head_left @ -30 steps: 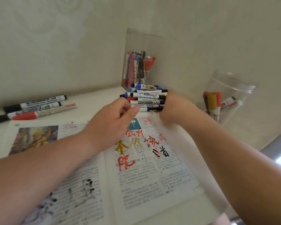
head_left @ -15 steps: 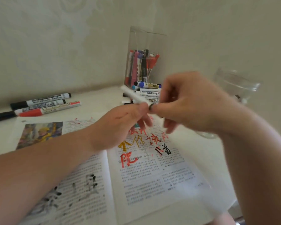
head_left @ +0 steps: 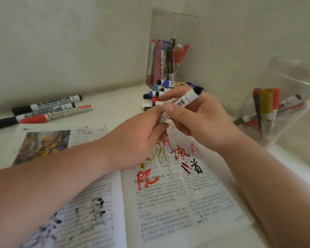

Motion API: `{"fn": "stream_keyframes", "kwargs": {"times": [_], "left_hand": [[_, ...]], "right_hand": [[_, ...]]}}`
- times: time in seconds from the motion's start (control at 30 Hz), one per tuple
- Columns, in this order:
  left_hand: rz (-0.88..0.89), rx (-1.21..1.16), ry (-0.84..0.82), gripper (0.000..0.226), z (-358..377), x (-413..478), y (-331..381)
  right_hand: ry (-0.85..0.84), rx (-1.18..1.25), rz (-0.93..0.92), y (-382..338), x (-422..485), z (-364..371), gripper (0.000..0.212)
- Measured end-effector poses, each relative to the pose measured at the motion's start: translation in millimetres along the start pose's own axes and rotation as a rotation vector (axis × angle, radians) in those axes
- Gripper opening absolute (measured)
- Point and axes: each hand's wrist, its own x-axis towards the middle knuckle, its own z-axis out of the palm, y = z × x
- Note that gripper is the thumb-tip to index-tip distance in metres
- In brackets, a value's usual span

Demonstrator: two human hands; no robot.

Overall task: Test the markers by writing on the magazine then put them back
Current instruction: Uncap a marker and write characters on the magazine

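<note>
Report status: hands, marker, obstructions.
Gripping one white marker: left hand and right hand. Held above the magazine. Nothing seen blocking the page.

White black-ended marker (head_left: 186, 99) tilted above open scribbled magazine (head_left: 177, 194)

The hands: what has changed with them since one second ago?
The right hand took a white marker from the pile and lifted it over the magazine. The left hand closed in and now grips its lower end. The magazine and the three markers at left stayed put.
</note>
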Motion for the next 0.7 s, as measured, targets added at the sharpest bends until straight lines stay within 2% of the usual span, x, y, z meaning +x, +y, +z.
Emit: {"fn": "stream_keyframes", "kwargs": {"times": [0.03, 0.07, 0.13, 0.2, 0.4, 0.5, 0.6, 0.67, 0.7], "left_hand": [[0.006, -0.026, -0.004, 0.036, -1, 1, 1], [0.004, -0.060, -0.006, 0.037, -2, 0, 2], [0.008, -0.086, 0.006, 0.022, -3, 0, 3], [0.011, -0.070, 0.028, 0.017, -3, -1, 3], [0.049, -0.050, 0.065, 0.034, -7, -1, 8], [0.007, -0.154, 0.033, 0.031, -5, -1, 8], [-0.048, -0.305, -0.062, 0.023, -4, -5, 2], [-0.060, -0.311, -0.074, 0.014, -3, -7, 0], [-0.055, -0.267, -0.064, 0.021, -2, -7, -1]], "right_hand": [[0.029, -0.016, 0.005, 0, -1, 1, 0.008], [0.066, -0.024, 0.024, 0, -1, 2, 0.012], [0.112, -0.042, 0.051, -2, -2, 1, 0.023], [0.107, -0.040, 0.045, -3, -3, -1, 0.028], [0.111, 0.065, -0.067, -5, -7, 0, 0.028], [0.118, 0.072, -0.099, -11, -10, -1, 0.023], [0.217, 0.092, -0.077, -14, -9, -11, 0.021], [0.242, 0.101, -0.030, -18, -8, -25, 0.021], [0.213, 0.099, 0.012, -19, -9, -33, 0.023]]}}
